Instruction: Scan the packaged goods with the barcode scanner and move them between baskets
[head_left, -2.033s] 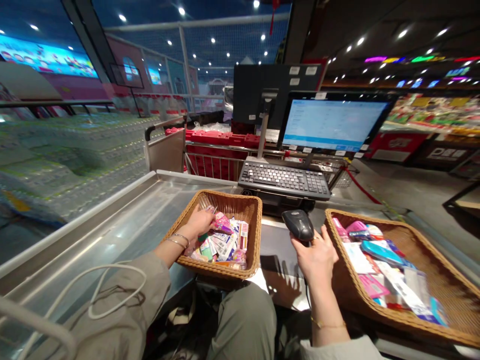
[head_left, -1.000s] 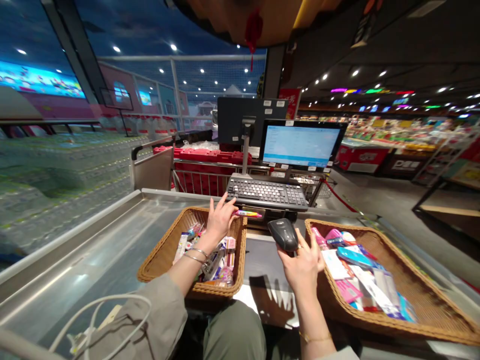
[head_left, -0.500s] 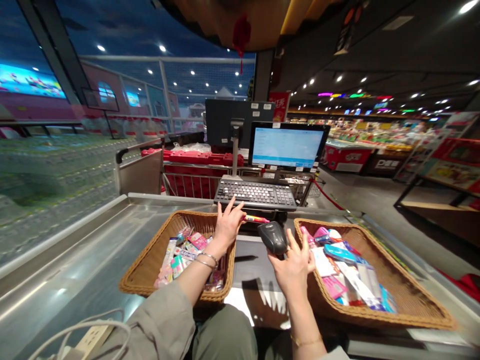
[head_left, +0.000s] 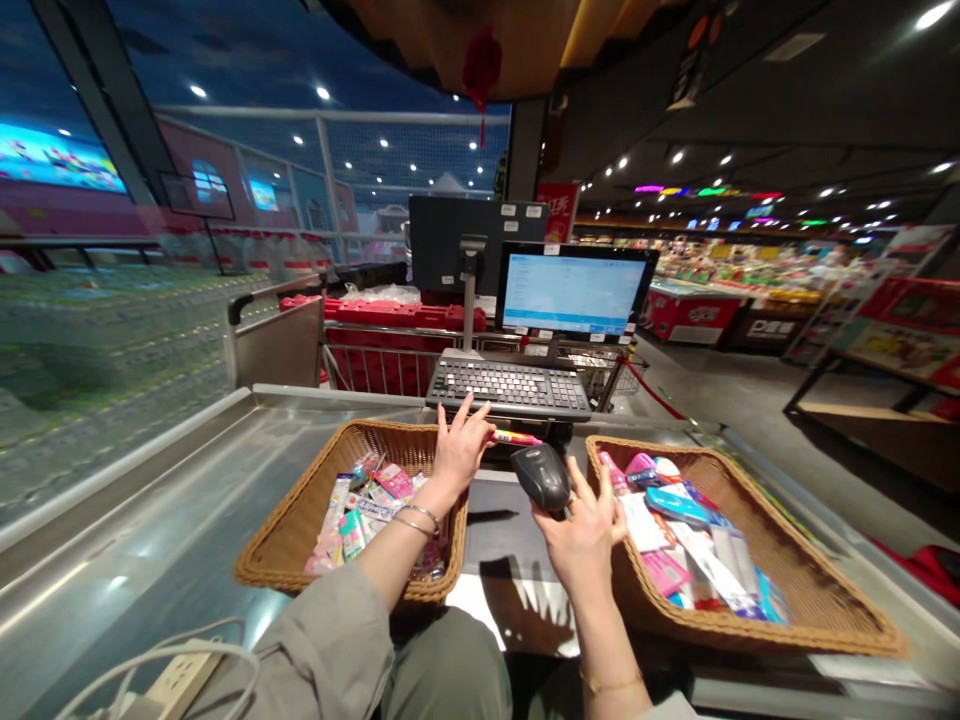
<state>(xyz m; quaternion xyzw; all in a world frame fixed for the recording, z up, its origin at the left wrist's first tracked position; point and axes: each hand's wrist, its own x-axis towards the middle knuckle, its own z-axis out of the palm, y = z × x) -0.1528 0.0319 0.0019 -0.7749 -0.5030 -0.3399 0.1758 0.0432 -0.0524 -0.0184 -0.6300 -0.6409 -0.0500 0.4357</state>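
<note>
My left hand (head_left: 458, 450) pinches a small pink and yellow pen-like item (head_left: 516, 438) above the right rim of the left wicker basket (head_left: 300, 520), its other fingers spread. The item points right, toward the head of the black barcode scanner (head_left: 541, 476). My right hand (head_left: 583, 535) grips that scanner by its handle, between the two baskets. The left basket holds several small packaged goods (head_left: 367, 505). The right wicker basket (head_left: 795, 590) holds more packets and toothbrush-like items (head_left: 679, 530).
A black keyboard (head_left: 511, 386) and a lit monitor (head_left: 574, 292) stand just behind the baskets. Red shopping carts (head_left: 390, 345) sit beyond. A steel counter (head_left: 150, 530) runs left, with a white cable and power strip (head_left: 176, 675) at the near corner. Shop shelves fill the right background.
My left hand lifted the pen-like item out of the left basket and brought it right, in front of the scanner. In the last half second both hands barely shifted.
</note>
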